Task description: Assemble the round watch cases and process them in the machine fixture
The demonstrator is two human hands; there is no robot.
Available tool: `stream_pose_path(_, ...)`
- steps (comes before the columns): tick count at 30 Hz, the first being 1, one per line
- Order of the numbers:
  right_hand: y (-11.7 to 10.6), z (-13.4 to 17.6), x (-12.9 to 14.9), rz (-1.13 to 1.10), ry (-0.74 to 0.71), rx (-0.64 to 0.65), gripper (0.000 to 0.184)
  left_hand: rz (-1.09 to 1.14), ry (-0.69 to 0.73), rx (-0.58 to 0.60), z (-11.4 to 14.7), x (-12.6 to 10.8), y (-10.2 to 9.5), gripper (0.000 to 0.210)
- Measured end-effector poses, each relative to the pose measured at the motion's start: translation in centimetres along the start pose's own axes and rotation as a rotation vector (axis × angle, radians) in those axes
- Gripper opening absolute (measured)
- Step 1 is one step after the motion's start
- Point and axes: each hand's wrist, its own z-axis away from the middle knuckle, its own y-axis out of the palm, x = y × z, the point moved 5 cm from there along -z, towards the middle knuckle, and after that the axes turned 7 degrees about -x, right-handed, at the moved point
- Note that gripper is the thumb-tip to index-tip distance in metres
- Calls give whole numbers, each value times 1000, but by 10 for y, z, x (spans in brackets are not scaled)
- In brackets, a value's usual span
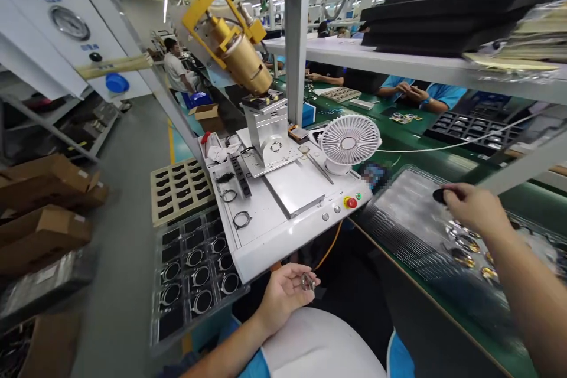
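My left hand (283, 295), palm up near my lap, has its fingers curled round a small silver metal ring (307, 282) that looks like a watch case. Out to the right, my right hand (476, 209) pinches a thin black disc (438, 195) between thumb and fingers. Beneath it lies a stack of clear plastic trays (398, 207). Shiny silver and gold round watch parts (463, 257) rest there, partly under my right forearm. On my left, a partitioned tray (155, 295) carries several round metal rings over black inserts.
A white bench machine (274, 242) with a gold cylindrical head (245, 65) stands ahead. On it are a white fan (349, 142), tweezers (321, 168), loose rings (241, 220) and a red button (351, 202). A shelf (336, 56) overhangs the right side. Co-workers sit beyond.
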Motion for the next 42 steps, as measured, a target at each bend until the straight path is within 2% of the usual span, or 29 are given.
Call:
stream_pose_path(2, 19, 50, 18, 4, -26, 138, 24, 24, -39, 51, -4, 1, 8, 52)
stream_pose_path(4, 46, 110, 43, -173, -54, 367, 38, 38, -113, 164, -7, 2, 21, 63)
stream_pose_path(6, 71, 167, 69, -385, -74, 533, 38, 41, -187, 300, -8, 3, 34, 78)
stream_pose_path(8, 89, 206, 90, -530, -84, 601, 29, 40, -221, 389, -8, 2, 43, 87)
stream_pose_path(11, 104, 232, 106, -605, -127, 578, 22, 50, -178, 380, -8, -3, 44, 82)
stream_pose_path(15, 106, 235, 111, -543, -257, 492, 17, 26, -99, 326, -3, -9, 35, 78)
stream_pose_path(20, 103, 239, 122, -554, -418, 412, 14, 87, -100, 305, 0, -9, 26, 87)
stream_pose_path(24, 102, 243, 133, -546, -560, 461, 15, 109, -175, 306, -4, -2, 20, 87)
stream_pose_path(26, 104, 235, 137, -534, -591, 483, 16, 133, -164, 287, -7, -1, 16, 85)
stream_pose_path(28, 109, 214, 140, -535, -512, 457, 18, 160, -120, 238, -10, -3, 12, 85)
stream_pose_path(31, 130, 168, 145, -602, -208, 421, 25, 155, -67, 199, -11, -7, 11, 84)
stream_pose_path(34, 160, 127, 155, -666, 90, 422, 30, 127, -18, 224, -7, -11, 13, 87)
stream_pose_path(36, 176, 110, 159, -634, 238, 420, 32, 104, 32, 246, -2, -14, 13, 90)
stream_pose_path(39, 186, 106, 155, -566, 343, 397, 37, 28, 131, 256, 7, -18, 5, 95)
stream_pose_path(42, 174, 128, 142, -605, 299, 347, 44, -148, 284, 197, 15, -21, -6, 98)
